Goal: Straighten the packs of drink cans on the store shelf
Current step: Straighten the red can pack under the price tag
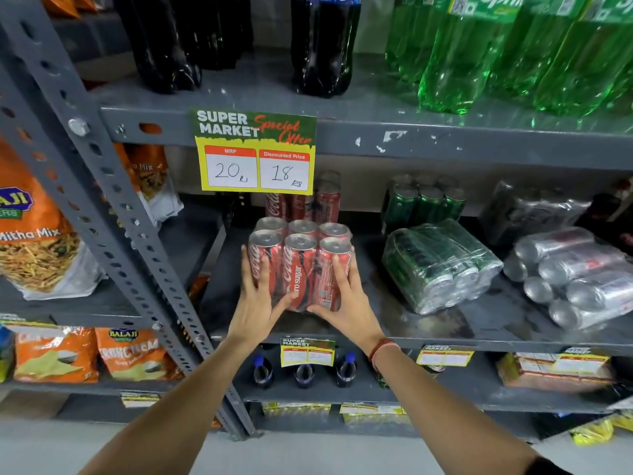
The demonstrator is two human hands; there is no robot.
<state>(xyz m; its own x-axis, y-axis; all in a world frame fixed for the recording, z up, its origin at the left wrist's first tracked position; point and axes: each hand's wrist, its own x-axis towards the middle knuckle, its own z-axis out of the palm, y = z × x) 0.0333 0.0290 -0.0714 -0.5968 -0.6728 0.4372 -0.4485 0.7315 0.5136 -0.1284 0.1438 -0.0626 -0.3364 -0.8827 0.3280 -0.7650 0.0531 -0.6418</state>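
Observation:
A shrink-wrapped pack of red cola cans (301, 258) stands upright on the grey middle shelf (445, 334). My left hand (257, 303) presses its left front side and my right hand (346, 299) its right front side, fingers spread on the wrap. To the right a pack of green cans (442, 265) lies on its side, tilted. Further right a pack of silver cans (575, 275) lies on its side too. Behind stand more red cans (308, 204), an upright green pack (424, 204) and a dark pack (534, 210).
A price card (255, 152) hangs from the upper shelf edge just above the red pack. Big dark and green bottles (479, 53) stand on the shelf above. A slanted perforated post (102, 186) runs at the left, with snack bags (34, 231) beyond it. Small bottles (305, 371) stand below.

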